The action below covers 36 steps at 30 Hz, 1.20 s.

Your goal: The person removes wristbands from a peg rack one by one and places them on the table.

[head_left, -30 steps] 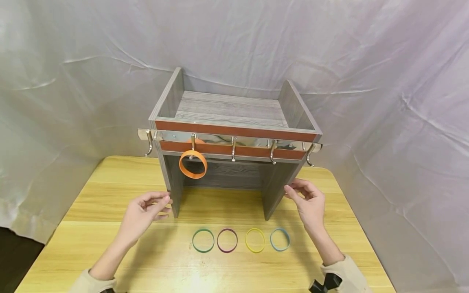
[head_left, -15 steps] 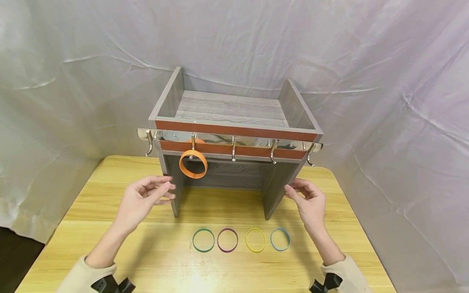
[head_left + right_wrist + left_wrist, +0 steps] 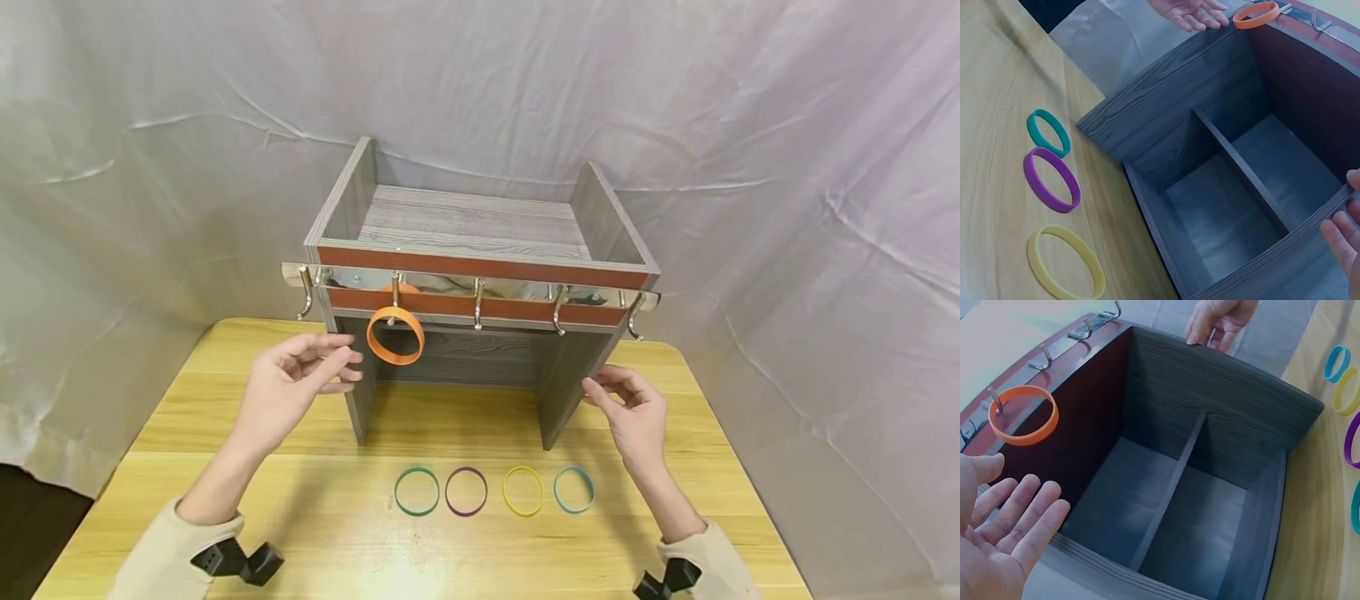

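A grey wooden shelf unit (image 3: 474, 221) stands on the table, with a metal hook rail (image 3: 517, 289) along its red-trimmed front. From the second hook from the left hangs an orange wristband (image 3: 396, 336). My left hand (image 3: 288, 387), fingers loosely extended and holding nothing, is just left of this band by the unit's left side panel; the left wrist view shows its palm (image 3: 997, 544) below the band. My right hand (image 3: 632, 408) is at the right side panel, thumb and fingertips right at its front edge, fingers relaxed.
In front of the unit a green wristband (image 3: 417, 492), a purple wristband (image 3: 466, 492), a yellow wristband (image 3: 522, 491) and a blue wristband (image 3: 573, 489) lie in a row on the wooden table (image 3: 465, 558). Grey cloth (image 3: 480, 92) surrounds the table behind and at the sides.
My left hand has risen along the left side panel toward the hanging orange wristband. The right hand and the wristbands have stayed in place.
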Tool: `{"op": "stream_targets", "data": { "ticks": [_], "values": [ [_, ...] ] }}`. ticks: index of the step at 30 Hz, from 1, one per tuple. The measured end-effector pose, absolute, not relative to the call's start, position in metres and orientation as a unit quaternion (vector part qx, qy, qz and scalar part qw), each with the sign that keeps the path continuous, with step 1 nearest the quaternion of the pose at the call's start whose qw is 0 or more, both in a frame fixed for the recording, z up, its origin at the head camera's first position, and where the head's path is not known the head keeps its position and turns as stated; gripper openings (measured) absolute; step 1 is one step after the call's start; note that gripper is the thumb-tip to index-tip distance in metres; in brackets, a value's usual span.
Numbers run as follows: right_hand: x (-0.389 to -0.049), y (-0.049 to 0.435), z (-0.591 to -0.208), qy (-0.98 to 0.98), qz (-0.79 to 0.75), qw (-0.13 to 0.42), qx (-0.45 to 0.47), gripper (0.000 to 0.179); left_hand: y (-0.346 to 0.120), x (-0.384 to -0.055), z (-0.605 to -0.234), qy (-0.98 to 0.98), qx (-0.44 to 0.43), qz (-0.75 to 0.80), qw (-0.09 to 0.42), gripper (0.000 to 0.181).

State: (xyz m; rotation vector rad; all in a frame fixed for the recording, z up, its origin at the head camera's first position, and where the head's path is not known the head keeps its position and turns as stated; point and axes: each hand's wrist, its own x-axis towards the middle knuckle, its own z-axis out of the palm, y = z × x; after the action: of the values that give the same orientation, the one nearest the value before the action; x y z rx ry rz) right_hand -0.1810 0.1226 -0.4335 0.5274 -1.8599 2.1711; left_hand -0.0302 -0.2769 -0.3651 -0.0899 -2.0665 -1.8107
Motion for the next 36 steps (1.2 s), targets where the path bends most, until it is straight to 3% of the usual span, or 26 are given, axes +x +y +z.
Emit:
{"op": "stream_targets", "data": {
  "ticks": [36],
  "values": [
    [-0.181, 0.123, -0.433, -0.633, 0.744, 0.113, 0.181, 0.019, -0.257, -0.040, -0.347, -0.748, -0.060, -0.633, 0.189, 0.027]
  ]
}}
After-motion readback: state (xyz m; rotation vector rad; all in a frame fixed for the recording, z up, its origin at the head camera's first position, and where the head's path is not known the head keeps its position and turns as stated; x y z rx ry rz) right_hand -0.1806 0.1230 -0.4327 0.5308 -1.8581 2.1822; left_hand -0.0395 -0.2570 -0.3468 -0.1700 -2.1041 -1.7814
